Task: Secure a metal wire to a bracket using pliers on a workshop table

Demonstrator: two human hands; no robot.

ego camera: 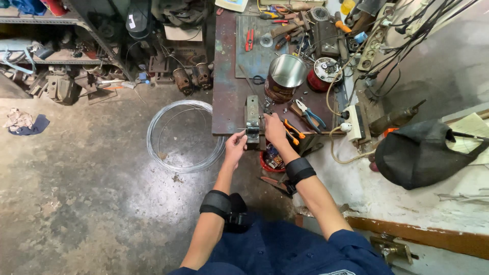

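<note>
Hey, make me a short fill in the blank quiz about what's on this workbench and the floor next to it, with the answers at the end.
1. On the concrete floor left of the bench lies a round ____ of thin wire.
2. Behind the right hand stands a shiny metal ____, open at the top.
3. The left hand pinches the thin wire beside the small grey ____ at the rusty bench edge.
4. The pliers lying right of the right hand have ____ handles.

Answers: coil; can; vise; blue

The scene is evenly lit and moderately bright. A pale glare lies on the concrete floor (168, 168) toward seven o'clock. Shelves (46, 30) at eleven o'clock stay dim. Edges bend from wide-lens distortion; the focus is sharp.
</note>
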